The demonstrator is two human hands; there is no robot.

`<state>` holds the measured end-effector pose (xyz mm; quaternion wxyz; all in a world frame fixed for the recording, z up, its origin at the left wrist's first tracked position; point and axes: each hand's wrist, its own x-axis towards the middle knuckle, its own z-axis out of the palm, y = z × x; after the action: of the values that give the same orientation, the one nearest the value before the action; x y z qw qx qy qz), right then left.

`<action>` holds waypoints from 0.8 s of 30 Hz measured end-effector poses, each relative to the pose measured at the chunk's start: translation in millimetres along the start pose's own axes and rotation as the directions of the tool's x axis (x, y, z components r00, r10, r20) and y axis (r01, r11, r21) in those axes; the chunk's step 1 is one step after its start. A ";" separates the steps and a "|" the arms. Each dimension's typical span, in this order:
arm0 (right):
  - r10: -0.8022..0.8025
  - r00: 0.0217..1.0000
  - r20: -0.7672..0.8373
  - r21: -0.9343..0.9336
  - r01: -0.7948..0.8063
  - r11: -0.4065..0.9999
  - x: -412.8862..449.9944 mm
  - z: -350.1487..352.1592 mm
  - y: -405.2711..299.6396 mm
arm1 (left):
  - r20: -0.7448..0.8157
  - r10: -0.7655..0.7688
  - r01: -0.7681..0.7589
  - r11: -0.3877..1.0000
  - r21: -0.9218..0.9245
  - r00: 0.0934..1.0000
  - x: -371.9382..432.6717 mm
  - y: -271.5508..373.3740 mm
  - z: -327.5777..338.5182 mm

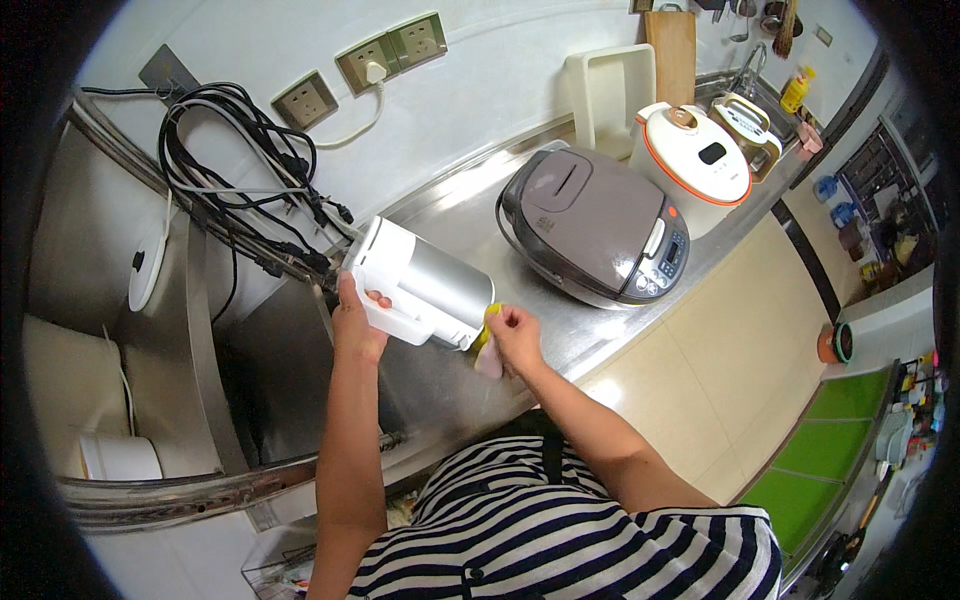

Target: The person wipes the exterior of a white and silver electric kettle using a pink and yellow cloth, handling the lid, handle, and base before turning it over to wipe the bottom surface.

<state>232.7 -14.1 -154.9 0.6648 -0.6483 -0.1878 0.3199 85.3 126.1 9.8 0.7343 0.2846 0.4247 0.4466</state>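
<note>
My left hand (358,322) is closed around the white handle of a white and silver appliance (442,281), seemingly a soy milk maker or blender jug, tipped on its side over the steel counter (585,341). At its lower right end my right hand (514,337) pinches a yellow and pale cloth (489,354) against the base. Right of the hands stands a brown rice cooker (592,217) with its lid closed. Behind that are a white cooker with an orange rim (697,154) and another jug appliance with a handle (742,124).
Coiled black and grey cables (240,172) hang at the left beside wall sockets (305,101). A white plastic bin (611,97) and a wooden cutting board (670,56) lean on the wall. The sink (776,116) is at the far right end. Steel shelving (199,337) stands left.
</note>
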 end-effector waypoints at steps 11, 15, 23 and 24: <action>0.025 0.998 0.054 0.036 -0.027 0.999 21.7 1.3 14.5 | 0.132 0.167 -0.171 0.985 0.020 0.977 -22.7 -35.8 -3.2; 0.095 0.994 0.044 0.033 -0.097 0.995 12.3 -6.6 10.3 | 0.352 0.114 -0.132 0.991 0.027 0.929 -25.5 -42.6 -4.8; 0.269 0.956 0.118 0.072 -0.278 0.958 -14.3 -43.1 -12.6 | 0.447 0.003 0.022 0.998 -0.050 0.894 -40.8 -44.6 9.6; 0.200 0.975 0.094 0.059 -0.206 0.977 -18.9 -46.2 -16.3 | 0.498 -0.006 0.049 0.996 -0.073 0.867 -41.4 -43.6 8.9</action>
<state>252.7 -60.3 -139.9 0.6417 -0.6264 -0.1384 0.4203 101.2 69.5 -5.4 0.8363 0.3530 0.2063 0.3653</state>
